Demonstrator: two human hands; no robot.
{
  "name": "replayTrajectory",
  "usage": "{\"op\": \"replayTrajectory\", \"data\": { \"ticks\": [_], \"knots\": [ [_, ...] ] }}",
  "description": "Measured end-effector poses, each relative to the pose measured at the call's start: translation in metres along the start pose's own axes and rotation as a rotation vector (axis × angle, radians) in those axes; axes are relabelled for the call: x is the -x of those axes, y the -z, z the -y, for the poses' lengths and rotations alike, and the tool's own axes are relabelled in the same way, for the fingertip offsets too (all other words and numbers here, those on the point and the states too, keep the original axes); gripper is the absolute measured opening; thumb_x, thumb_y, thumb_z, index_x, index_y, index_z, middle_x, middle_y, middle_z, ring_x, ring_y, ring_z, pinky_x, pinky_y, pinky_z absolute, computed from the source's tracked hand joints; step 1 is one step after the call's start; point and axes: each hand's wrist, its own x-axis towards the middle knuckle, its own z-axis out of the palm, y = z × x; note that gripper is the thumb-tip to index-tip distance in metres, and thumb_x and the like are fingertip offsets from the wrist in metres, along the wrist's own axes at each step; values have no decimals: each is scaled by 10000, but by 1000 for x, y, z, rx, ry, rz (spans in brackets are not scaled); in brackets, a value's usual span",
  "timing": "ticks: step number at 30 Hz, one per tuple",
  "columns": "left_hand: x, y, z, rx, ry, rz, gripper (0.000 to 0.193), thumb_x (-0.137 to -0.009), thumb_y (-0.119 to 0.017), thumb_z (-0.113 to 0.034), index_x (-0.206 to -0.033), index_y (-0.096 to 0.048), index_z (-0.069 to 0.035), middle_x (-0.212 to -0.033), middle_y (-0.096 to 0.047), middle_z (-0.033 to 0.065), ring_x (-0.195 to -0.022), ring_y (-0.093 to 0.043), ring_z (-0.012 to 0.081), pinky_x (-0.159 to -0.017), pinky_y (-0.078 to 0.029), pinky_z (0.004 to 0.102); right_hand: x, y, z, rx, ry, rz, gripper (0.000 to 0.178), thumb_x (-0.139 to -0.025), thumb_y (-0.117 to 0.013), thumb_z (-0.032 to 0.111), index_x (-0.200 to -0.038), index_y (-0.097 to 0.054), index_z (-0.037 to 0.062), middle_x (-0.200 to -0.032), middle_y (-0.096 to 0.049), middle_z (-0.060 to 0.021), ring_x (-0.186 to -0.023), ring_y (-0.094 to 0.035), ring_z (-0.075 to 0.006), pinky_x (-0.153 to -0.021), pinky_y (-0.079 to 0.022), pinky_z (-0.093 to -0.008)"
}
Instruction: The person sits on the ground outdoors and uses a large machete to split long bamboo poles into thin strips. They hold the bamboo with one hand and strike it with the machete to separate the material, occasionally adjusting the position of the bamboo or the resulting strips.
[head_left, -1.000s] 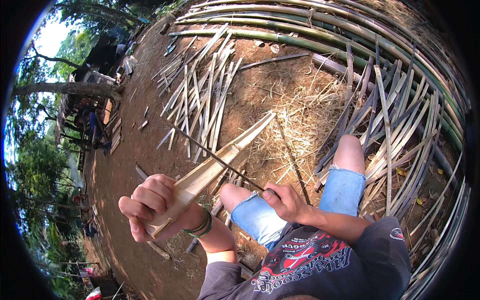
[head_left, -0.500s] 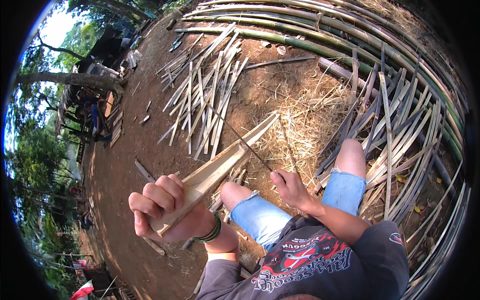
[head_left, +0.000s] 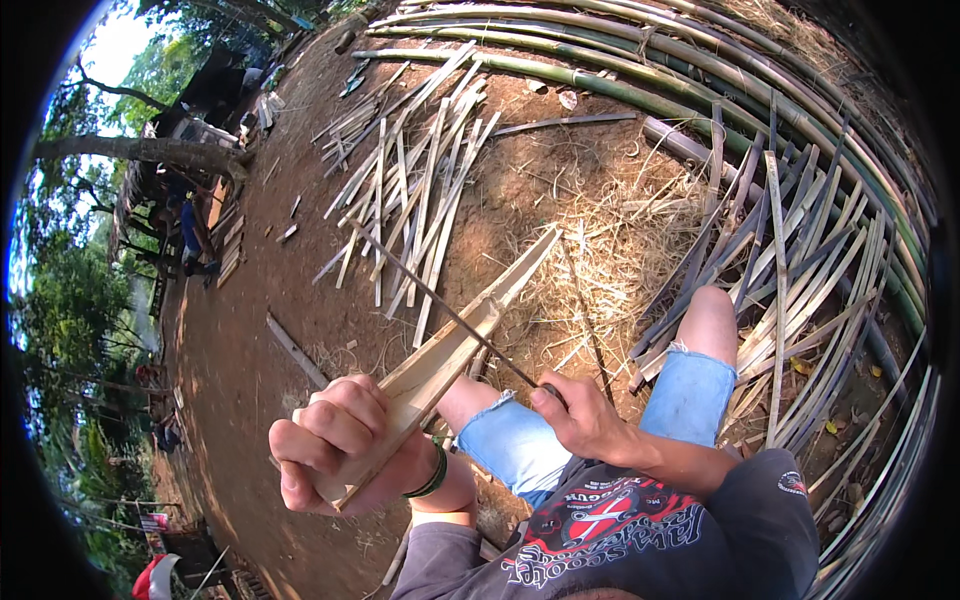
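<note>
My left hand [head_left: 340,440] is wrapped around the near end of a split piece of bamboo [head_left: 430,372], whose pale hollow side shows. The piece slants away to the upper right and tapers to a narrow far end. In my right hand [head_left: 582,415], closed around its dark handle, is a long thin knife [head_left: 415,282]. Its blade points to the upper left and lies across the bamboo near a node about midway along it. Whether the edge is biting into the bamboo I cannot tell.
Pale bamboo strips [head_left: 405,190] lie in a loose pile ahead. Straw-like shavings [head_left: 610,250] cover the ground before my knees. More strips [head_left: 790,270] are heaped at the right, beside long bamboo poles [head_left: 600,85]. A person in blue [head_left: 192,228] is far off at the left.
My right hand has drawn back toward me, and the knife's blade now crosses the bamboo closer to my body. My left hand has shifted slightly right and down, still holding the bamboo.
</note>
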Motion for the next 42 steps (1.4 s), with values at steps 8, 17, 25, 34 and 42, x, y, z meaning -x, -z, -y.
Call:
{"op": "replayTrajectory", "data": {
  "ticks": [8, 17, 25, 34, 42],
  "knots": [
    [1, -1, 0, -33, -31, -67, 350, -973, -401, -346, -685, -345, -156, -506, -336, -2, -452, -286, 114, -469, -246, 290, -6, 4, -7, 80, -56, -19, 430, -1000, -519, 386, -829, -554, -7, -555, -499, -209, -504, -532, -381, -502, -406, -454],
    [4, 1, 0, -79, -63, -73, 350, -982, -373, -356, -697, -330, -157, -511, -321, -11, -453, -273, 108, -470, -246, 294, -24, 12, -59, 105, -157, -55, 442, -1019, -499, 363, -796, -552, -15, -530, -485, -202, -470, -510, -369, -495, -397, -442],
    [-1, 1, 3, -104, -51, -102, 335, -996, -361, -315, -706, -301, -160, -537, -296, -18, -474, -251, 98, -479, -232, 277, -39, 17, -103, 168, -123, -95, 491, -1013, -497, 398, -735, -512, -7, -509, -444, -194, -453, -455, -376, -497, -389, -462],
    [-3, 16, -1, -84, -37, -100, 352, -994, -367, -362, -716, -316, -153, -530, -329, -13, -467, -278, 109, -483, -258, 284, -55, 26, -181, 389, -53, -154, 321, -1011, -507, 276, -875, -601, 1, -515, -518, -193, -500, -589, -351, -466, -446, -450],
    [-9, 14, -6, -69, -45, -133, 321, -981, -379, -284, -698, -302, -154, -552, -286, -17, -486, -246, 94, -493, -248, 267, -28, 10, -125, 252, 23, -33, 447, -996, -509, 389, -774, -596, 11, -503, -488, -150, -454, -513, -302, -487, -422, -433]
  ]
}}
